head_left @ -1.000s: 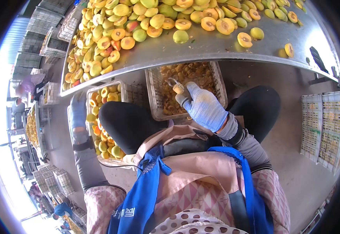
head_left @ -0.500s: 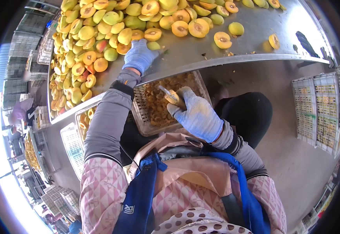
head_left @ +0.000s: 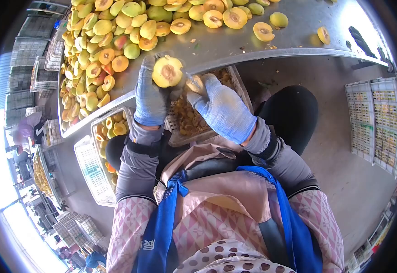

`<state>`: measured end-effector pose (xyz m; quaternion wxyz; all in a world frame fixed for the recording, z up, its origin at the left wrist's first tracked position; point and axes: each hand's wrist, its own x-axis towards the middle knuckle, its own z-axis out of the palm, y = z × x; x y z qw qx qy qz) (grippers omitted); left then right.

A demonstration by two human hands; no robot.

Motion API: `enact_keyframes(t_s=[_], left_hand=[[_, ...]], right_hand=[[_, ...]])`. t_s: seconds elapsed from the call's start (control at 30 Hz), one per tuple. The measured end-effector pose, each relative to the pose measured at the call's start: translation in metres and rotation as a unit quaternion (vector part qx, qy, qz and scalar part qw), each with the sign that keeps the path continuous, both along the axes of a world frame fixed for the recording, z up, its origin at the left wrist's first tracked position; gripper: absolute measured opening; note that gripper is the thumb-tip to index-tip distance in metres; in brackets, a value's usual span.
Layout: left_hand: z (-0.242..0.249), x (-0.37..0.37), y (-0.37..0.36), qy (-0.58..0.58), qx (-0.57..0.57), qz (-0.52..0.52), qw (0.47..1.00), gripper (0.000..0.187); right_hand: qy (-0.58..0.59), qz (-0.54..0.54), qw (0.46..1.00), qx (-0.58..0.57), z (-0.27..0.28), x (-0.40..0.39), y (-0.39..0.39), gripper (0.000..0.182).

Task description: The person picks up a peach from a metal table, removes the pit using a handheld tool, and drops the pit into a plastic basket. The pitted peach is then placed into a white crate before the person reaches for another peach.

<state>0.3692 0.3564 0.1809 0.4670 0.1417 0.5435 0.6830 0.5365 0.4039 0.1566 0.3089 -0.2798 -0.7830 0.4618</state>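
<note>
Between the fingers and thumb of my gloved left hand (head_left: pixel 149 102) is a peach half (head_left: pixel 167 72), its cut face with the brown pit showing. My right hand (head_left: pixel 228 111), in a blue-grey glove, is wrapped round a small pitting knife (head_left: pixel 194 85) with a wooden handle. The thin metal tip points at the right edge of the peach half, very close to it. Both hands are in front of the metal table's edge, over a crate (head_left: pixel 245 91) of brownish fruit scraps.
A large heap of halved peaches (head_left: pixel 103 54) covers the left of the metal table (head_left: pixel 225 48). A crate of peach halves (head_left: pixel 99 129) and a white basket (head_left: pixel 91 170) stand at my left. Stacked crates (head_left: pixel 373 123) are on the right, and a person (head_left: pixel 25 129) is far left.
My left hand has come back from the heap to the table's front edge, now holding a peach half. My right hand has moved slightly up, bringing the knife near it.
</note>
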Motion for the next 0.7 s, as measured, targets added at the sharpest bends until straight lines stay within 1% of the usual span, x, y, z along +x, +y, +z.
enact_keyframes(t_s=[0.03, 0.07, 0.17, 0.2, 0.23, 0.27, 0.3, 0.33, 0.43, 0.53, 0.63, 0.7], left_hand=[[0.001, 0.006, -0.005, -0.005, 0.005, 0.015, 1.0, 0.051], [-0.003, 0.008, -0.01, 0.04, 0.038, 0.016, 0.998, 0.047], [-0.007, 0.015, -0.022, 0.116, 0.096, 0.01, 0.989, 0.046], [-0.01, 0.014, -0.025, 0.148, 0.092, 0.014, 0.985, 0.043], [-0.017, 0.013, -0.028, 0.263, 0.079, 0.02, 0.961, 0.042], [-0.023, 0.012, -0.029, 0.375, 0.065, 0.025, 0.925, 0.041], [-0.025, 0.012, -0.031, 0.512, 0.052, 0.026, 0.857, 0.037], [-0.025, 0.014, -0.031, 0.636, 0.036, 0.048, 0.769, 0.034], [-0.022, 0.027, -0.03, 0.539, 0.08, 0.078, 0.835, 0.033], [-0.013, 0.028, -0.03, 0.523, 0.076, 0.065, 0.847, 0.031], [-0.018, 0.019, -0.032, 0.481, 0.035, 0.016, 0.876, 0.032], [-0.022, 0.016, -0.033, 0.291, 0.029, 0.009, 0.956, 0.031]], right_hand=[[0.003, -0.004, 1.0, 0.01, 0.0, -0.003, -0.003, 0.031], [0.006, -0.007, 1.0, 0.02, -0.001, -0.005, -0.006, 0.031], [-0.008, -0.001, 1.0, 0.011, -0.001, -0.012, -0.015, 0.031], [-0.021, 0.002, 1.0, 0.008, 0.002, -0.013, -0.019, 0.031], [-0.035, 0.005, 0.999, 0.005, 0.005, -0.013, -0.022, 0.031], [-0.049, 0.007, 0.999, 0.002, 0.007, -0.014, -0.025, 0.03], [-0.046, 0.008, 0.999, 0.014, 0.005, -0.015, -0.027, 0.031], [-0.045, 0.009, 0.999, 0.025, 0.001, -0.015, -0.03, 0.031], [-0.07, 0.011, 0.996, 0.047, 0.006, -0.011, -0.036, 0.032], [-0.1, 0.014, 0.992, 0.075, 0.005, -0.008, -0.037, 0.034], [-0.107, 0.021, 0.988, 0.105, 0.006, -0.004, -0.036, 0.032], [-0.109, 0.027, 0.986, 0.123, 0.004, -0.001, -0.035, 0.03]])
